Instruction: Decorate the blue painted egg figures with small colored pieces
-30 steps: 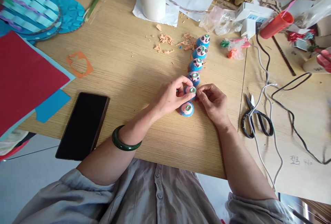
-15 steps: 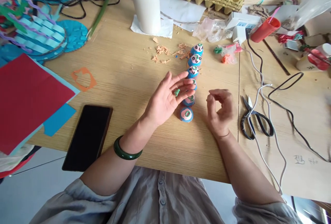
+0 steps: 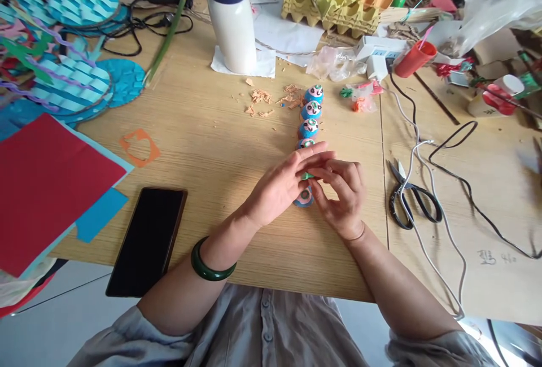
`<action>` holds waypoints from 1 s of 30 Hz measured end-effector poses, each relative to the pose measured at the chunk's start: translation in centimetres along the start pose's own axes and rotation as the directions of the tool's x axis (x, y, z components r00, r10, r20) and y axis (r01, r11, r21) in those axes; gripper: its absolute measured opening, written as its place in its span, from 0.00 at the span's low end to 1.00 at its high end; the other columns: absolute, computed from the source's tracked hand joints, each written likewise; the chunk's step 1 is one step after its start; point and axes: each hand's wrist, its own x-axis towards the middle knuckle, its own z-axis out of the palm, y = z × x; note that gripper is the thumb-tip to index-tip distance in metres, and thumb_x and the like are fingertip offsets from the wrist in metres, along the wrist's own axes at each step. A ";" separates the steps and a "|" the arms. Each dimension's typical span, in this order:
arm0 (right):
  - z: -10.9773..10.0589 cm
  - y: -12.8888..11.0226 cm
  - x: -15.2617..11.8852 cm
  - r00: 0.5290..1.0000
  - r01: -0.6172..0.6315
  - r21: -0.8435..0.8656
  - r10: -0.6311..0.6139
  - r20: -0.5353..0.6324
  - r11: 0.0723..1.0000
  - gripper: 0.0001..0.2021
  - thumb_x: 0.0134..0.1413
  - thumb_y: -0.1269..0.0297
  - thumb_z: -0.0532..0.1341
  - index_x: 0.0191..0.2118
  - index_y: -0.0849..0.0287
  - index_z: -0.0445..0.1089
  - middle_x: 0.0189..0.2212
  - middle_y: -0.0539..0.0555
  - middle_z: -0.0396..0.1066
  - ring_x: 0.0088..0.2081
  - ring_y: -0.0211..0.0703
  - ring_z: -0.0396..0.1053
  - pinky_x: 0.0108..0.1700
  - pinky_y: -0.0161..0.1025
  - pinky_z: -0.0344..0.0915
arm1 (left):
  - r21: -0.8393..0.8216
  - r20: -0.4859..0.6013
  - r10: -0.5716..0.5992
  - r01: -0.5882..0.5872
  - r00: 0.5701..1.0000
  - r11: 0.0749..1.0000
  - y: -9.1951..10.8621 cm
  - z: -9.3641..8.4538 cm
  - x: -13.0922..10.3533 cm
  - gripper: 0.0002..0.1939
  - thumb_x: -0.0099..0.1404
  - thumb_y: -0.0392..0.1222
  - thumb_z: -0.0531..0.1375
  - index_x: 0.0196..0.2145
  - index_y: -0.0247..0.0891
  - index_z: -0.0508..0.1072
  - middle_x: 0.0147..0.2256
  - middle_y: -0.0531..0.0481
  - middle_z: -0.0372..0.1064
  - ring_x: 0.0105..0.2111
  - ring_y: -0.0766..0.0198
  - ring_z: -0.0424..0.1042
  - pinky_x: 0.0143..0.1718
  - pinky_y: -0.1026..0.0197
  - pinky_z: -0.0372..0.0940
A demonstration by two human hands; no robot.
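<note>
1 green lump (image 3: 306, 175) lay against the outstretched left hand (image 3: 274, 191); the right hand (image 3: 342, 191) had just reached over, fingers pinching it (apparently for more material).

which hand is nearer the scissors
Right. The right hand is to the left of the scissors, apart from them; the left hand is farther left, beyond the right.

A black phone (image 3: 148, 243) lies flat on the surface (image 3: 203, 147), near a blue sheet (image 3: 101, 214). Open-bladed scissors (image 3: 414, 187) are crossed by a white cable (image 3: 423, 142). A white bottle (image 3: 232, 28) stands upright on paper (image 3: 266, 65). The translucent wrap (image 3: 499, 8), cropped at upper right, appears to be plastic
</note>
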 end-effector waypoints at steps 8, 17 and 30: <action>-0.1 0.3 -0.4 0.995 -0.091 0.147 0.095 -0.024 0.985 0.13 0.61 0.74 0.65 0.49 0.51 0.73 0.38 0.53 0.76 0.34 0.41 0.73 0.30 0.40 0.73 | 0.406 -0.205 0.256 -0.156 0.945 0.900 -1.4 -0.2 -0.1 0.12 0.64 0.48 0.69 0.40 0.37 0.81 0.40 0.46 0.79 0.40 0.62 0.79 0.45 0.61 0.75; 0.3 0.4 -0.9 0.957 -0.283 0.351 0.284 0.051 0.892 0.06 0.63 0.69 0.65 0.44 0.53 0.74 0.39 0.54 0.78 0.36 0.41 0.77 0.33 0.40 0.78 | 0.390 -0.269 0.212 -0.095 0.939 0.916 -1.6 -0.1 -0.1 0.13 0.66 0.50 0.67 0.40 0.37 0.80 0.41 0.45 0.80 0.38 0.62 0.80 0.41 0.62 0.76; 0.2 0.6 -0.4 0.994 -0.110 0.218 0.110 0.011 0.970 0.10 0.61 0.74 0.65 0.45 0.53 0.74 0.36 0.53 0.78 0.34 0.41 0.75 0.33 0.40 0.73 | 0.337 -0.248 0.109 -0.020 0.963 0.941 -1.8 -0.5 -0.2 0.17 0.64 0.52 0.68 0.43 0.36 0.81 0.37 0.47 0.81 0.32 0.64 0.80 0.33 0.64 0.76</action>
